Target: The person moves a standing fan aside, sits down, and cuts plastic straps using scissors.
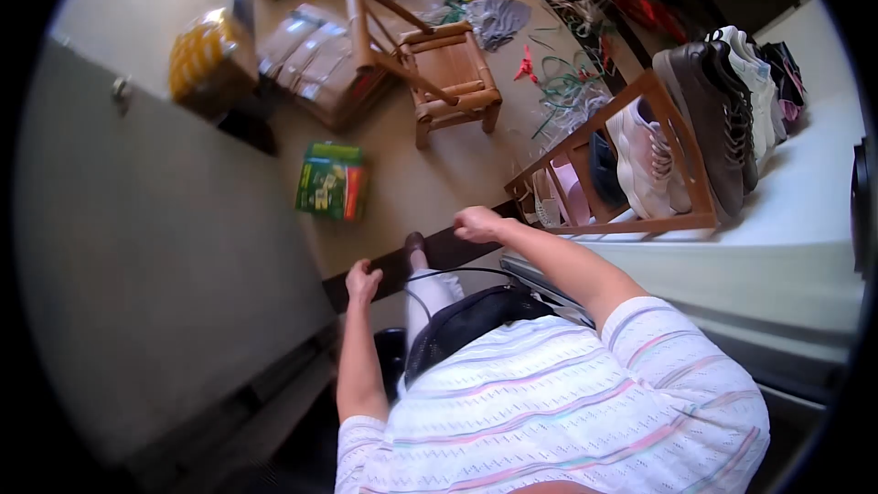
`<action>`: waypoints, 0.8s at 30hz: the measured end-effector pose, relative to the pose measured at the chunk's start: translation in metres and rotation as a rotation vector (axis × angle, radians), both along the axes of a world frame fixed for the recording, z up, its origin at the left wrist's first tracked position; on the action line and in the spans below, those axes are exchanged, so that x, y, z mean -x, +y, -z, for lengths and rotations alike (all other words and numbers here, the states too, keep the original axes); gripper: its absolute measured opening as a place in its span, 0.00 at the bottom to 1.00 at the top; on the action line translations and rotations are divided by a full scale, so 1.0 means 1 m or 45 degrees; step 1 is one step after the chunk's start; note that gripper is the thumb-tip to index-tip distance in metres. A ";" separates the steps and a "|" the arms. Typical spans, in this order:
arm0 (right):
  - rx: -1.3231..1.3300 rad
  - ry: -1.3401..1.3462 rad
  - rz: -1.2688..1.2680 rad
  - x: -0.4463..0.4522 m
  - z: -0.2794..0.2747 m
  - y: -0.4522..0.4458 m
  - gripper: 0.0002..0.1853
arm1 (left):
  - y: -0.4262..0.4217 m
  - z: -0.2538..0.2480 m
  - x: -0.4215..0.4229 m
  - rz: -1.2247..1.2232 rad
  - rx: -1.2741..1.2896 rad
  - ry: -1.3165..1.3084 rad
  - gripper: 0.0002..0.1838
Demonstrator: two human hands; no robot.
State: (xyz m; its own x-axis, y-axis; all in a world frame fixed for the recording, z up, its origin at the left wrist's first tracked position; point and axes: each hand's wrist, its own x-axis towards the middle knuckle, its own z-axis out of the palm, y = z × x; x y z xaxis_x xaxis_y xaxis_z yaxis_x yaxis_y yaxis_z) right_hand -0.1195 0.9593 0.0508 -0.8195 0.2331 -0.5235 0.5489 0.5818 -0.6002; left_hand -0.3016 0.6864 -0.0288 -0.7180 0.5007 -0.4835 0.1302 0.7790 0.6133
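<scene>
A grey door stands at left; a rack lies near the right hand, whose fingers curl inward, possibly around nothing: I cannot tell. The chair is ahead. Best lift each foot well over the dark sill, wide of the green box on the floor beyond the half-open, seemingly bare left hand.

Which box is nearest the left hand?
The green box, red at one edge; the brown cardboard box and yellow-patterned parcel are farther from the left hand.
</scene>
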 end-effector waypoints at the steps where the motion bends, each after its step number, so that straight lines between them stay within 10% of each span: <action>1: -0.031 -0.047 0.061 -0.013 0.010 0.022 0.15 | 0.029 -0.012 0.031 0.205 0.041 0.188 0.26; 10: 0.170 -0.511 1.042 -0.144 0.034 0.045 0.12 | 0.339 -0.143 0.165 1.258 -0.245 1.145 0.18; 18: 0.606 -0.607 1.560 -0.164 0.026 0.038 0.17 | 0.461 -0.088 0.218 1.668 0.643 1.093 0.13; 24: 0.636 -0.556 1.811 -0.183 0.011 0.037 0.15 | 0.465 -0.077 0.230 1.843 0.712 0.965 0.11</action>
State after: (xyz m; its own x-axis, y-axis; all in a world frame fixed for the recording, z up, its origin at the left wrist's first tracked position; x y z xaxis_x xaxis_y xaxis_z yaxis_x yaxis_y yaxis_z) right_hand 0.0634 0.9961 0.0399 0.1425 0.3901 -0.9097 0.6288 -0.7454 -0.2212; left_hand -0.5320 1.1519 0.0486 -0.0040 0.7968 -0.6043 0.9709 -0.1415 -0.1930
